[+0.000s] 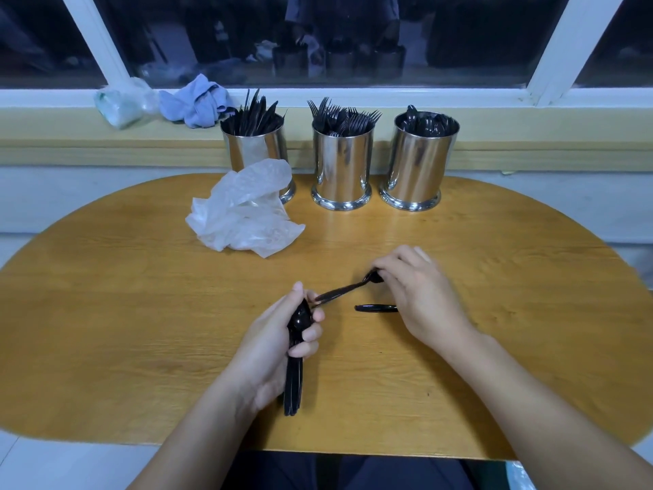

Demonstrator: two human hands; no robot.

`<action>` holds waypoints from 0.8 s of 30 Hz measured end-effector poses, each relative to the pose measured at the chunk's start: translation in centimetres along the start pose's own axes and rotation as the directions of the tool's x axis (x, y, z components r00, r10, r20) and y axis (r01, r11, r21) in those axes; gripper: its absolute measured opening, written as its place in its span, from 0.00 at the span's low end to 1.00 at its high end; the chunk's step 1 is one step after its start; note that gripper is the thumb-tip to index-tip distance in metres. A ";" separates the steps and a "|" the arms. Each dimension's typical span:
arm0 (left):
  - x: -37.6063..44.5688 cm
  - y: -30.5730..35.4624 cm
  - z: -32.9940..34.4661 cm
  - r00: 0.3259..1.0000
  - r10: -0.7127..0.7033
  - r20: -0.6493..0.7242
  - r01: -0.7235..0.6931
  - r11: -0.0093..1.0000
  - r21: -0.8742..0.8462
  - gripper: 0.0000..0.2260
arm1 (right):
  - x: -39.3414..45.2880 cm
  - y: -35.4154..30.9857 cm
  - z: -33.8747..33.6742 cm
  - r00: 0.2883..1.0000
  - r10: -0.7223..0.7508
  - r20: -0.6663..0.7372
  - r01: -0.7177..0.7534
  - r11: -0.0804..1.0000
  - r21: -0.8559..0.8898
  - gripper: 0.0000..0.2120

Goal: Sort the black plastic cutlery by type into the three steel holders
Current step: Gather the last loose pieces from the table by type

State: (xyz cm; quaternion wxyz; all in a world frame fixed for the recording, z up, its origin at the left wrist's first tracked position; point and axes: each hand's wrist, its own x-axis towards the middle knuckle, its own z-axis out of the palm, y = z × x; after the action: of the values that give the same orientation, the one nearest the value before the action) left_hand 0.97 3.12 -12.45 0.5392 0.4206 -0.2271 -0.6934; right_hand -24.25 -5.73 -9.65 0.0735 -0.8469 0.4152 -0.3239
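Three steel holders stand at the table's far edge: the left holder (259, 152) has black knives, the middle holder (342, 168) has forks, the right holder (418, 164) has spoons. My left hand (279, 344) grips a bundle of black spoons (295, 369), bowls up near my thumb, handles pointing toward me. My right hand (420, 298) pinches the bowl end of a single black spoon (344, 290), whose handle reaches to my left hand's fingers. One more black piece of cutlery (374, 308) lies on the table, partly under my right hand.
A crumpled clear plastic bag (243, 213) lies in front of the left holder, touching it. On the window ledge behind sit a blue cloth (196, 100) and a bagged pale object (122, 100). The wooden table (123, 313) has rounded ends.
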 end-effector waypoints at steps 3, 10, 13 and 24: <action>-0.8 0.6 0.6 0.999 0.003 0.040 -0.002 0.999 -0.032 0.25 | -0.5 -1.0 -0.3 1.000 0.009 -0.004 -0.009 0.992 0.124 0.10; -2.8 2.0 0.8 0.996 -0.037 0.079 0.034 0.998 0.049 0.24 | -1.3 -1.2 -2.4 0.976 0.183 0.118 -0.217 0.873 0.437 0.12; -2.7 1.8 1.6 0.969 -0.161 0.187 0.150 0.986 0.071 0.31 | -1.3 -3.1 -3.0 0.930 0.137 0.341 -0.340 0.674 0.656 0.07; -3.2 0.6 3.6 0.961 -0.089 0.262 0.050 0.987 0.154 0.15 | -1.9 -3.4 -1.6 0.958 0.178 0.225 -0.284 0.697 0.659 0.09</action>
State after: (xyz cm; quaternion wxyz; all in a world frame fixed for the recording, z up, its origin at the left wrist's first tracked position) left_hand -1.53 5.42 -8.97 0.4464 0.3690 -0.3333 -0.7439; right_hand -23.83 -1.86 -8.05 0.4502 -0.7217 0.3631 -0.3803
